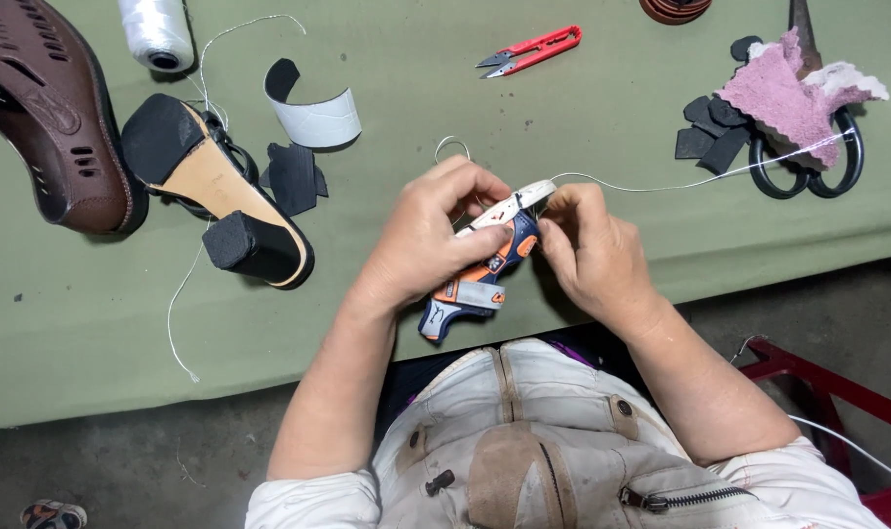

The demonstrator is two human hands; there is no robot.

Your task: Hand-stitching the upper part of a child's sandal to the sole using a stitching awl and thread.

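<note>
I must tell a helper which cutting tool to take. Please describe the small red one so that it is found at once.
Look at the green table, along its far edge. The red thread snips lie alone there, above both hands. Unlike the black scissors at the right, half under pink cloth, they are small, red, without finger rings.

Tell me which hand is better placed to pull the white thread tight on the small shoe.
Probably the right hand: its fingertips pinch at the small shoe where the white thread leaves toward the right. The left hand grips the shoe itself.
</note>
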